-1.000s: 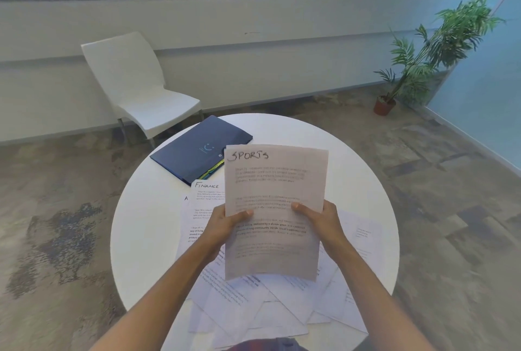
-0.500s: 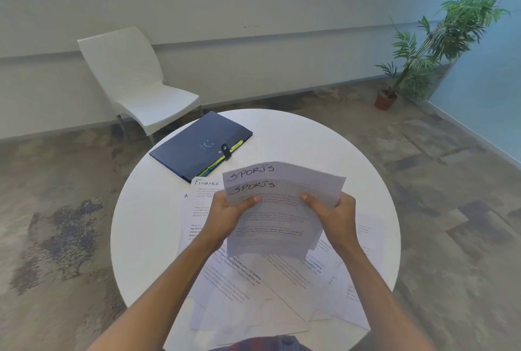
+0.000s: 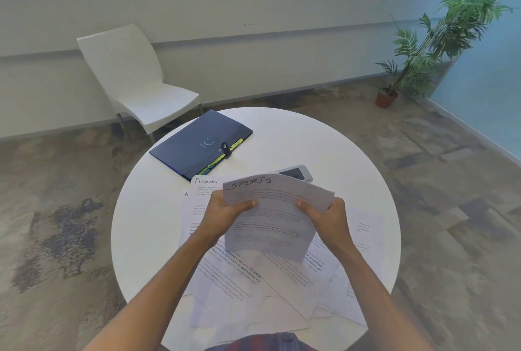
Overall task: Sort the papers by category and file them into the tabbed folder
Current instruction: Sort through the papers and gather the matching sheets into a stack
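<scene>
Sports sheets (image 3: 270,215): I hold them above the middle of the tabletop (image 3: 346,153); a second ago I held them upright with one heading facing me, and now their tops bend away toward the far side.
Meaning: I judge I'm squaring same-category pages into one batch; sorting is under way, filing not begun.
Left hand (image 3: 222,212): pinches the left edge, thumb on top.
Right hand (image 3: 324,215): pinches the right edge likewise.
Loose papers (image 3: 253,288): spread on the near half of the tabletop beneath my hands, overlapping, unsorted.
Finance sheet (image 3: 204,190): flat, left of my hands, just near of the folder.
Tabbed folder (image 3: 197,144): far left, strap fastened, coloured tabs peeking out; any contents hidden.
Phone (image 3: 296,173): now uncovered beyond the sheets.
</scene>
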Tool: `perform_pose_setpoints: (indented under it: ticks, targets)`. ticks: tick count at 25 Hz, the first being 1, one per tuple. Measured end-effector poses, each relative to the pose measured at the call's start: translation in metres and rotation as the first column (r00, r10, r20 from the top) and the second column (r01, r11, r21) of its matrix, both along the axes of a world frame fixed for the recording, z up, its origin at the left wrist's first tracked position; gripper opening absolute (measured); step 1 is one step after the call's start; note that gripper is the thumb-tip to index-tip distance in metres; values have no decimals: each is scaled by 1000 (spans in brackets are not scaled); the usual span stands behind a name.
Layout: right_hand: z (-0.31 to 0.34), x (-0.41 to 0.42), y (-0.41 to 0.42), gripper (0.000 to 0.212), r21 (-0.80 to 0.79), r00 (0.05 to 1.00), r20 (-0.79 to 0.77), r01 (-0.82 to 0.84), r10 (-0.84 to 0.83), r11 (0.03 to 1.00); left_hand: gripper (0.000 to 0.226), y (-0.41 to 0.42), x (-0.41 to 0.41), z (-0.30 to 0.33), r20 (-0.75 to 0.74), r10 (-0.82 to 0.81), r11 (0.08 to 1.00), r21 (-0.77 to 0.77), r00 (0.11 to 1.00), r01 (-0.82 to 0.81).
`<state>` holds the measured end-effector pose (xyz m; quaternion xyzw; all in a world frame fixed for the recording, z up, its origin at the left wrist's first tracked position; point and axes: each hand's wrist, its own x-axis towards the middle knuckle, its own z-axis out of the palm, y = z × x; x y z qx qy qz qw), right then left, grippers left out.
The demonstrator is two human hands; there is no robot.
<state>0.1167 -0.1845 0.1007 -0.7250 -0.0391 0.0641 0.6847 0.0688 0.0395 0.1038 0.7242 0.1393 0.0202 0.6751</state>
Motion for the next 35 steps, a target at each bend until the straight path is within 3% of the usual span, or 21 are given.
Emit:
perform_pose_setpoints:
  ticks: [11, 14, 19, 21, 24, 27, 32, 35]
  targets:
    - [-18, -14, 7, 15, 4, 998, -68, -4, 4, 1000, 23, 1, -17, -24, -27, 69, 996, -54, 997, -71]
    - [-18, -12, 1, 10, -24, 997, -45, -64, 63, 998, 16, 6, -15, -20, -3, 177, 976, -130, 984, -176]
    - [-29, -7, -12, 14, -58, 998, -67, -13, 9, 998, 27, 24, -2, -9, -58, 427, 824, -384, 902, -415]
    - [-29, -7, -12, 14, -6, 995, -97, 23, -23, 1000, 28, 28, 3, -7, -82, 455, 754, -493, 886, -433]
    - [-25, -5, -8, 25, 200, 966, -245, 134, -83, 971, 30, 28, 8, -8, -115, 457, 640, -646, 882, -416]
    - [-24, -6, 3, 32, 277, 952, -307, 85, 5, 957, 40, 22, 11, -14, -123, 402, 565, -746, 908, -351]
    - [-23, -2, 4, 26, 253, 954, -299, 106, -26, 962, 31, 21, 9, -13, -147, 352, 567, -752, 924, -335]
    - [-21, 5, -9, 14, 123, 972, -195, 158, -132, 980, 24, 40, 12, -9, -199, 440, 660, -590, 876, -466]
